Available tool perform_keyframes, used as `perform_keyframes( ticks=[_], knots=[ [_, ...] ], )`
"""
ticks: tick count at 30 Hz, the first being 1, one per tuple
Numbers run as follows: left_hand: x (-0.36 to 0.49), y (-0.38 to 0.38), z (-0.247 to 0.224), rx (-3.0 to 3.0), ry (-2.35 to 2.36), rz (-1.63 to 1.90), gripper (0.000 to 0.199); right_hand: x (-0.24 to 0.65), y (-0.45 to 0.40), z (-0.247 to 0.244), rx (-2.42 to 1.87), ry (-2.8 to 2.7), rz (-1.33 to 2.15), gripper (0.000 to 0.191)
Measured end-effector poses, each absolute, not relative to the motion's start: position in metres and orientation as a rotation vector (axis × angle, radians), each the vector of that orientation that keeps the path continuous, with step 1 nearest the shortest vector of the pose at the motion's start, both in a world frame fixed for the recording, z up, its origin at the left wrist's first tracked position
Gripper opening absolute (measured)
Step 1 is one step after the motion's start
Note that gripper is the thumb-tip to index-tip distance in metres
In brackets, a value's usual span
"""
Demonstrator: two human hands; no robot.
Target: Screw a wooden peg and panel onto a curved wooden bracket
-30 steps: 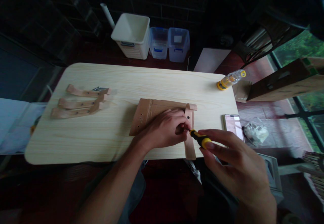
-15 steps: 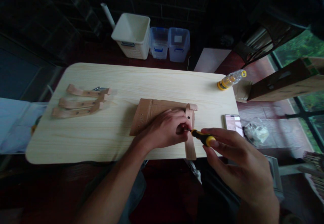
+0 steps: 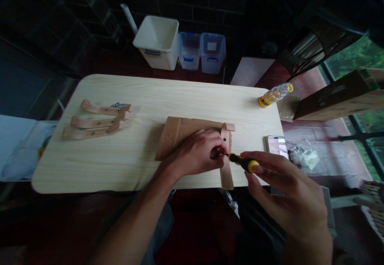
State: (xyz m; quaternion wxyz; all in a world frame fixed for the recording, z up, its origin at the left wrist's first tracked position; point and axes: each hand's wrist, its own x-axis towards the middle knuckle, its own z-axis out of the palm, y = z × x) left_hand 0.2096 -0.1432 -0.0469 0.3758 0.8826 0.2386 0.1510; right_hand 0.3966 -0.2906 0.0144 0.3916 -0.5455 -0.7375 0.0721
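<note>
My right hand (image 3: pixel 288 189) grips a yellow and black screwdriver (image 3: pixel 243 162) by the handle end, its tip pointing left. At that tip, the fingers of my left hand (image 3: pixel 204 151) are pinched together over a curved wooden piece (image 3: pixel 227 175); whatever they hold is too small to make out. The wooden piece lies across the right end of a brown cardboard piece (image 3: pixel 169 137), with a dark hole or screw showing above my fingertips. My left hand rests partly on the cardboard.
Several curved wooden pieces (image 3: pixel 96 132) and small metal parts (image 3: pixel 119 105) lie at the table's left. A clear bottle (image 3: pixel 276 94) and a phone (image 3: pixel 277 146) are at its right. Bins (image 3: pixel 162 59) stand behind the table (image 3: pixel 144 91).
The screwdriver handle and my right hand have shifted very slightly right. My left hand keeps its pinch at the wooden piece.
</note>
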Motion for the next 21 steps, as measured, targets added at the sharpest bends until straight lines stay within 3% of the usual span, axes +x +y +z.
perform_keyframes(
  ticks=[21],
  knots=[
    [0.2101, -0.1430, -0.0464, 2.229, 0.611, 0.388, 0.013, 0.3947, -0.2878, 0.0155, -1.413, -1.871, 0.096, 0.035]
  ],
)
